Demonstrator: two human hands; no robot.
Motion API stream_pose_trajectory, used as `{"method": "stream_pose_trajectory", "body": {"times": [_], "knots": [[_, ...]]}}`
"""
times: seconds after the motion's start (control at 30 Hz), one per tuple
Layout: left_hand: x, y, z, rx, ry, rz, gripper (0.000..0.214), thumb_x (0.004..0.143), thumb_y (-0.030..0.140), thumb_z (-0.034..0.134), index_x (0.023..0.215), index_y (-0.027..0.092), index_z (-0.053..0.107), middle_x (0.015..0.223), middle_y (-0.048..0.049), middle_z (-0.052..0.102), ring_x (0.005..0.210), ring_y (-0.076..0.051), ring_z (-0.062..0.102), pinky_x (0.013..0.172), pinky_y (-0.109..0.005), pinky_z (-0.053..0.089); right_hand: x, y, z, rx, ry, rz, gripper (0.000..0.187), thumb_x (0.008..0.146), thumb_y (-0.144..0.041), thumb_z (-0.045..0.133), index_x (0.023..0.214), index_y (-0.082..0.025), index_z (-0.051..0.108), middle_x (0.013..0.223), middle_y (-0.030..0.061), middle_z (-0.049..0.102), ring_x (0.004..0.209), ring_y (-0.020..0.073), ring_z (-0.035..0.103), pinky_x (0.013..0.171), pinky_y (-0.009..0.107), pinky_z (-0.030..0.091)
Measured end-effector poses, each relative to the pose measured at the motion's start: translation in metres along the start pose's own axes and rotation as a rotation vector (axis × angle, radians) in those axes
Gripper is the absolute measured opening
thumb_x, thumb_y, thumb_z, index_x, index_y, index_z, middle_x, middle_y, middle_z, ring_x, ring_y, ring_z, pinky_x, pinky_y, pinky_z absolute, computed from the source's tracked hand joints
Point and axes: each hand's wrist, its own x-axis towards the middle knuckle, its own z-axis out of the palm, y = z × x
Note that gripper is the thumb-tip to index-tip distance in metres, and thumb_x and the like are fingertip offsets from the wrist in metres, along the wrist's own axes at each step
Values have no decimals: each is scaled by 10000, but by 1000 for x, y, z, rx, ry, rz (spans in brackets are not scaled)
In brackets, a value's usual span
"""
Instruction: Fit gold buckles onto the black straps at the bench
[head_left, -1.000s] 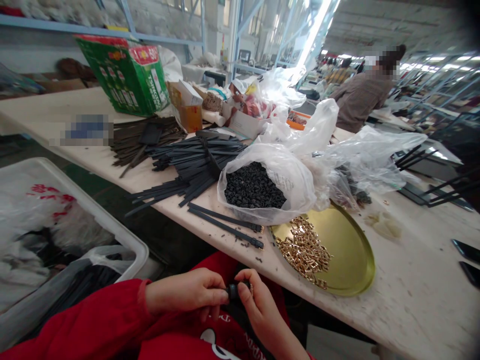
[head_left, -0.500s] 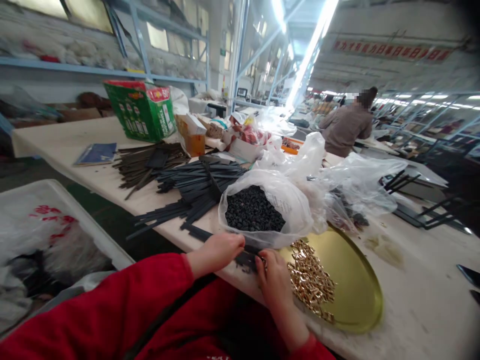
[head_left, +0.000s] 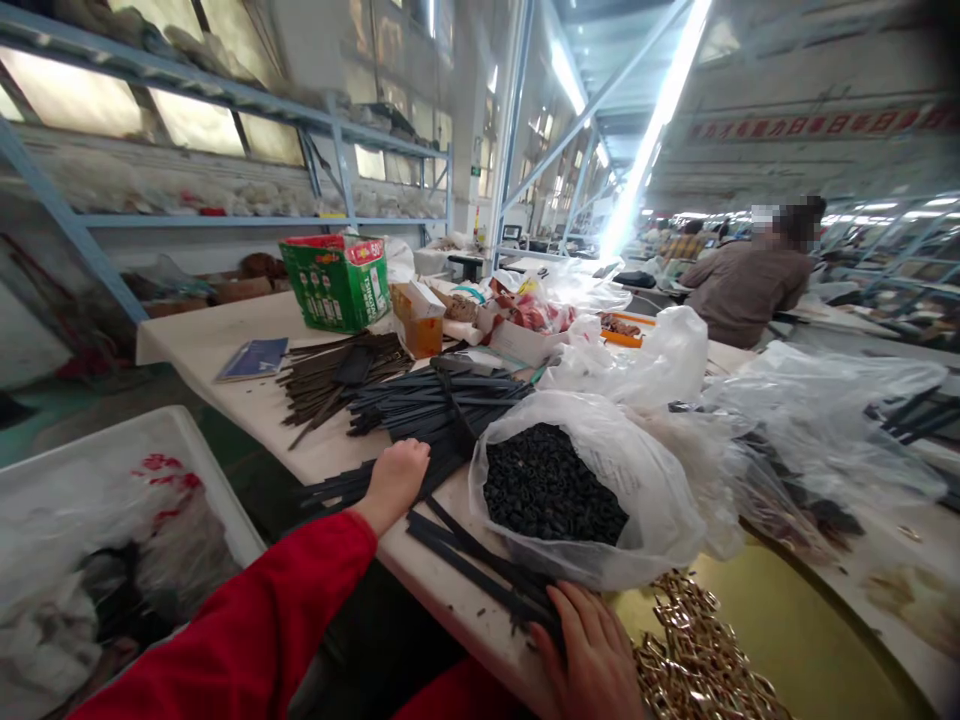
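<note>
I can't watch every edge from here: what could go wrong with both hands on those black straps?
The left hand rests on the strap pile near the table edge; tugging one could drag others off. The right hand pins loose straps beside the gold buckles; a sweep might scatter them.

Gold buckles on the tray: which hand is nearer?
Right. The right hand lies beside the gold buckles, on loose black straps; the left hand is farther off, on the big strap pile.
</note>
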Motion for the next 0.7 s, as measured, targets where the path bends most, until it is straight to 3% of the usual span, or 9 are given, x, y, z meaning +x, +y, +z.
{"method": "stream_pose_trajectory", "body": {"times": [0.13, 0.27, 0.4, 0.5, 0.6, 0.63, 0.67, 0.7], "knots": [[13, -12, 11, 74, 23, -72, 161, 870, 140, 441, 870, 82, 592, 916, -152, 589, 931, -258, 554, 810, -384, 415, -2, 1, 1, -17, -1, -6, 362, 846, -445, 494, 1062, -165, 571, 1002, 114, 669, 926, 276, 586, 862, 407, 369], [11, -9, 19, 87, 53, -114, 168, 884, 255, 505, 907, 110, 587, 912, -62, 604, 857, -189, 581, 788, -382, 461, -3, -2, -1, -21, 3, 36, 349, 868, -447, 453, 1054, -179, 576, 1006, 103, 664, 935, 267, 580, 868, 411, 376], [8, -9, 7, 21, 133, -118, 193, 877, 307, 526, 890, 124, 586, 855, -23, 613, 755, -144, 593, 719, -335, 494, -2, -7, -6, -4, -23, 75, 320, 846, -407, 510, 1075, -189, 565, 1039, 98, 651, 961, 268, 571, 879, 426, 391], [4, -6, -23, -85, 265, -106, 132, 859, 261, 516, 851, 142, 573, 784, -19, 616, 720, -142, 595, 706, -293, 486, 0, -10, -17, 38, -7, 79, 327, 825, -358, 547, 1101, -183, 543, 1059, 102, 637, 981, 265, 565, 871, 425, 414], [-9, 5, -70, -219, 435, -99, 155, 846, 294, 470, 904, 162, 526, 796, -27, 617, 713, -151, 603, 669, -266, 486, 10, -9, -36, 84, 58, 55, 302, 831, -290, 534, 1115, -187, 527, 1083, 103, 619, 1017, 256, 548, 886, 424, 415], [-18, 12, -88, -283, 523, -92, 176, 848, 330, 451, 918, 177, 504, 809, -24, 614, 706, -155, 603, 653, -273, 489, 16, -6, -43, 93, 83, 52, 289, 834, -268, 525, 1112, -190, 526, 1087, 101, 615, 1026, 252, 542, 896, 427, 411], [-28, 21, -107, -451, 686, -44, 193, 808, 361, 513, 900, 192, 505, 806, -27, 618, 699, -172, 608, 642, -294, 492, 24, -3, -50, 96, 107, 60, 277, 837, -254, 517, 1107, -193, 528, 1091, 102, 610, 1034, 251, 537, 904, 433, 406], [-39, 30, -126, -508, 744, -10, 214, 798, 395, 520, 910, 218, 480, 843, -20, 622, 730, -175, 615, 661, -303, 495, 33, 2, -55, 94, 126, 80, 263, 841, -246, 508, 1097, -193, 533, 1090, 103, 607, 1034, 250, 535, 907, 437, 405]]}}
